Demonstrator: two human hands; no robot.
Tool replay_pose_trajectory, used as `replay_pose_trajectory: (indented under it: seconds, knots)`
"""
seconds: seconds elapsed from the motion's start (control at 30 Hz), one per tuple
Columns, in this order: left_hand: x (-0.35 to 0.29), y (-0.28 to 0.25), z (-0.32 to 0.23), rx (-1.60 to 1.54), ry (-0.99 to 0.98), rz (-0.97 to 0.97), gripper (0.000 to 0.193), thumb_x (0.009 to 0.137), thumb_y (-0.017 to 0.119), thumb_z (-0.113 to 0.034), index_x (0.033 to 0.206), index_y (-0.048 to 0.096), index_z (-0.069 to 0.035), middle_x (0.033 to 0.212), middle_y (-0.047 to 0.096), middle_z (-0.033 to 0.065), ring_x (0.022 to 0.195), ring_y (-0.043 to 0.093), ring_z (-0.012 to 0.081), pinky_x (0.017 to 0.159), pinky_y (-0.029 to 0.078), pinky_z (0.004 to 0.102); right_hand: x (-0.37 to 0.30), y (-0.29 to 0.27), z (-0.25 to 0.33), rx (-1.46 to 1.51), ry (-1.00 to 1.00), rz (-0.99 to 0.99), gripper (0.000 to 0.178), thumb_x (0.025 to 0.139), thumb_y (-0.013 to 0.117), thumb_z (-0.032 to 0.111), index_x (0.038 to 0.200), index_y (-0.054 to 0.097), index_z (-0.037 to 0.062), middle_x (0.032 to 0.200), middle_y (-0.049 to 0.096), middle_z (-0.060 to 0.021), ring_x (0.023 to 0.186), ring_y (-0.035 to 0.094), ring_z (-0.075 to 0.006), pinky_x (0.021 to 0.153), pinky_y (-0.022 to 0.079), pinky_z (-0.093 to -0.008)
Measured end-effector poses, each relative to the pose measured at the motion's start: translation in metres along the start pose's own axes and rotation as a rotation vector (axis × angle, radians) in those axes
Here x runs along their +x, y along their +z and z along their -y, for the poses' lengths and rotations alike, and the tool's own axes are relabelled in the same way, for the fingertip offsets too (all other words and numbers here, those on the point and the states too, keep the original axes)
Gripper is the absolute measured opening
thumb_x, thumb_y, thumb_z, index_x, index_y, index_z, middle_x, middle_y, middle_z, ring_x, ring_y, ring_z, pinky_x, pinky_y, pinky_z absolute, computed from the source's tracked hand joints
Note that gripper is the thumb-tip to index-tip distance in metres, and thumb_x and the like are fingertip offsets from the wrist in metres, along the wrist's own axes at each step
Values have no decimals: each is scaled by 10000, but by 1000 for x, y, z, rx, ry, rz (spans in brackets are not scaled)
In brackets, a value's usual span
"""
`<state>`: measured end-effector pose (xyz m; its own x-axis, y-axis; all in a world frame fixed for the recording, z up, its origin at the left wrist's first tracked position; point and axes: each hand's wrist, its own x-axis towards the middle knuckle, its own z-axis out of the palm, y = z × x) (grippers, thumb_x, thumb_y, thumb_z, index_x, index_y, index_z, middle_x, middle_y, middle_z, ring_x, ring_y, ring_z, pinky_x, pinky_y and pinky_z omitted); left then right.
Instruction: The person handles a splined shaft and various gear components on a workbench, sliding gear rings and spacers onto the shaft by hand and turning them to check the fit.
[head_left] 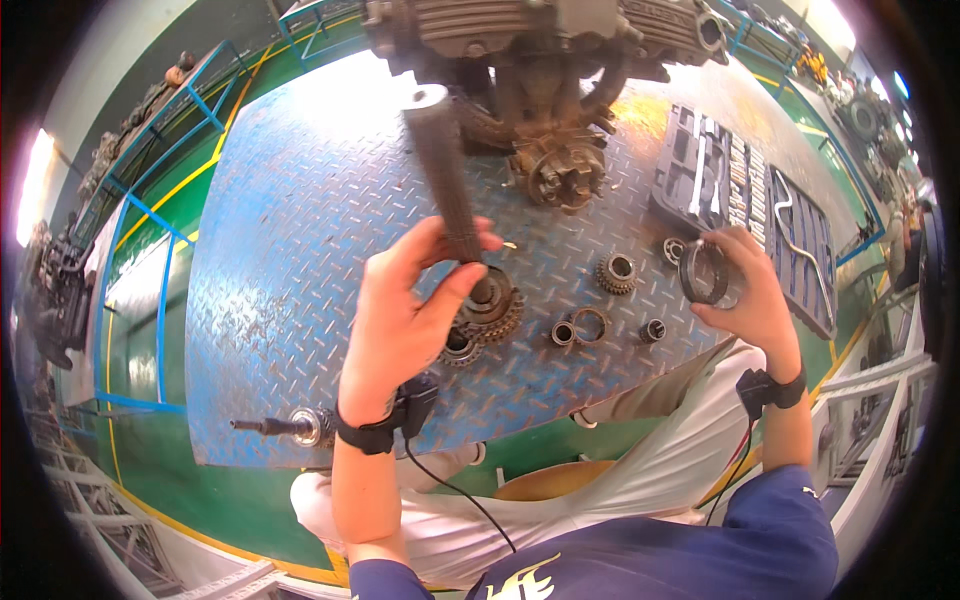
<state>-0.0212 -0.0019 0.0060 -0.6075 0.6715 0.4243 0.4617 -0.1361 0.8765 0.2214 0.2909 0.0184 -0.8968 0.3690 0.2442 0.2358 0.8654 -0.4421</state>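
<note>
My left hand [415,290] is closed around a long splined shaft [446,185] that stands nearly upright, leaning a little to the left at its top. Around the shaft's lower end lies a toothed gear [492,318], with another gear [460,346] touching it at the near left. Whether the shaft is fixed in that gear is hidden. To the right, my right hand [745,290] pinches a dark metal ring [704,273] by its rim, thumb below and fingers above. The ring is held above the table, near a small bearing [674,250].
On the blue steel table [270,240] lie a gear [617,273], a thin ring [590,325], a small bushing [562,333] and a small cylindrical part [653,331]. A large engine casing [560,60] occupies the far side. An opened tool case [750,200] sits right; another shaft [270,426] lies near left.
</note>
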Motion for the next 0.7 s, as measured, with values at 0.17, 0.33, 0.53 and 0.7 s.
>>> replay_pose_trajectory:
  seconds: [0.17,0.33,0.53,0.7]
  knots:
    - [0,2,1,-105,1,148,319,922,593,94,1232,624,25,1071,744,109,1036,696,177,949,528,316,43,-12,87,403,-273,-88,821,633,885,159,1378,575,9,1269,560,-87,1131,601,-180,916,540,-306]
    - [-4,-8,9,-129,64,101,297,917,617,68,1212,646,43,1043,745,103,1011,694,159,927,535,319,82,-2,161,589,-496,-184,827,715,891,181,1417,524,-55,1329,543,-107,1172,597,-189,962,542,-329]
    - [2,-14,22,-276,102,93,328,921,655,40,1248,638,51,1059,748,112,1001,693,149,928,540,307,90,15,180,552,-395,-208,802,676,854,42,1409,544,-55,1335,575,-106,1143,634,-204,961,544,-339]
    - [3,-12,24,-283,109,109,353,907,704,-6,1252,649,41,1005,756,126,941,698,145,878,547,308,104,15,183,508,-525,-312,748,790,827,69,1436,483,-87,1328,606,-189,1166,626,-242,980,533,-345]
